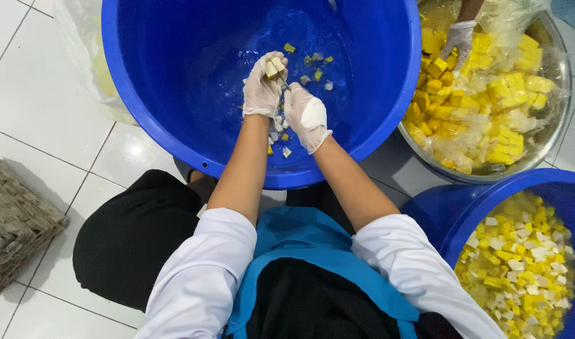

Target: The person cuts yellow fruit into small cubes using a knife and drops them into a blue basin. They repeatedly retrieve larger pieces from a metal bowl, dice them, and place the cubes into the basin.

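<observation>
My left hand (262, 85), in a thin clear glove, holds a pale yellow block (274, 66) over a large blue tub (388, 94). My right hand (306, 116), also gloved, is closed around a small knife (283, 84) whose blade meets the block. A few small cut cubes (312, 69) lie on the tub's wet bottom, just past my hands. More bits (281, 135) sit below my wrists.
A metal basin (554, 125) at the right holds many yellow blocks in clear plastic; another person's gloved hand (458, 39) reaches into it. A second blue tub (463, 207) at lower right holds cut yellow and white cubes. A woven mat (14, 220) lies on the white tiles at left.
</observation>
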